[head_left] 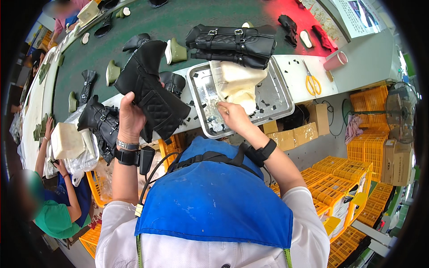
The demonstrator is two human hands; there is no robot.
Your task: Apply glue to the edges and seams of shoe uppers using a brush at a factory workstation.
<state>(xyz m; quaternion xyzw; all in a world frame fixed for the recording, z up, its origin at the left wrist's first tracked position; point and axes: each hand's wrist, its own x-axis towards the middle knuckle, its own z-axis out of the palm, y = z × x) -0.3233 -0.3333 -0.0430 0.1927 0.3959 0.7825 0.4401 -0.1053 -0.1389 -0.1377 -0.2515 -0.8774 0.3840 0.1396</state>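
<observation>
One black quilted boot (152, 91): tilted, left of the metal tray (273, 83), clasped in the left hand (132, 119) with the thumb showing at its edge. One right hand (234, 117): fingers bent together above the tray, beside a cream-white tub (239, 78); whether they pinched anything could not be told. One stack of black buckled boots (232, 41): lay behind the tub. One pair of orange-handled scissors (314, 84): lay right of the tray.
</observation>
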